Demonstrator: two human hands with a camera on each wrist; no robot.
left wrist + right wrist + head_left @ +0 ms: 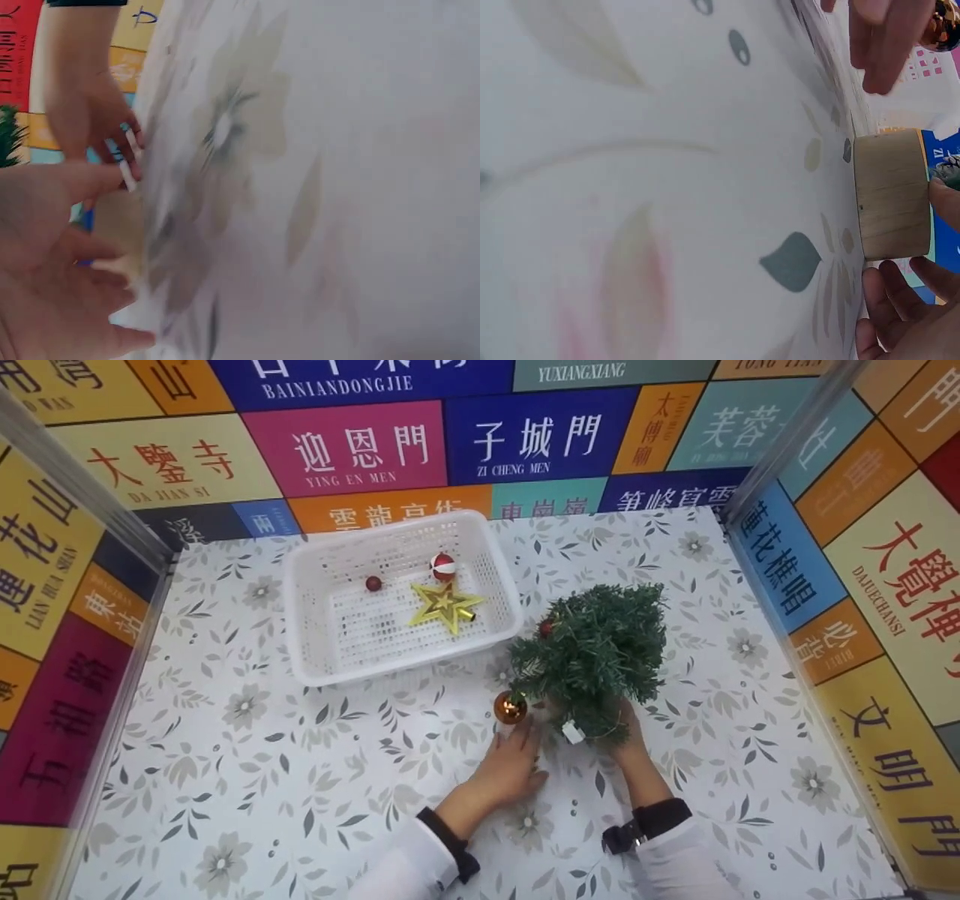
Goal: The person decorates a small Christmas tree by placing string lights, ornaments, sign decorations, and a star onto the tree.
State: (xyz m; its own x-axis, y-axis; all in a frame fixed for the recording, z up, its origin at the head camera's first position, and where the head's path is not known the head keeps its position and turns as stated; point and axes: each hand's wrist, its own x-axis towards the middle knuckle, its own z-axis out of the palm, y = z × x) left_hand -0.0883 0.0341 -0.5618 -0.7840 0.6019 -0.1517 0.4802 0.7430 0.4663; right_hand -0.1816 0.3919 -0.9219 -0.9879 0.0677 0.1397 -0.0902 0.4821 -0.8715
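A small artificial Christmas tree (600,645) stands at right of centre, leaning toward the upper right in the head view. In the right wrist view its wooden base (894,199) sits on the tabletop. My right hand (922,322) grips this base from one side, thumb at its upper edge and fingers beside it; the foliage partly hides that hand (630,742) in the head view. Beside the base, my left hand (506,769) has its fingers extended and holds nothing. A shiny gold ball (511,707) hangs from a low branch just beyond its fingertips.
A white plastic basket (311,652) behind and left of the tree contains a gold star (445,604), a red-and-white ball (442,566) and a small dark red ball (373,583). Another red ball (547,627) and a white tag (573,732) show on the tree. Printed panels enclose the table.
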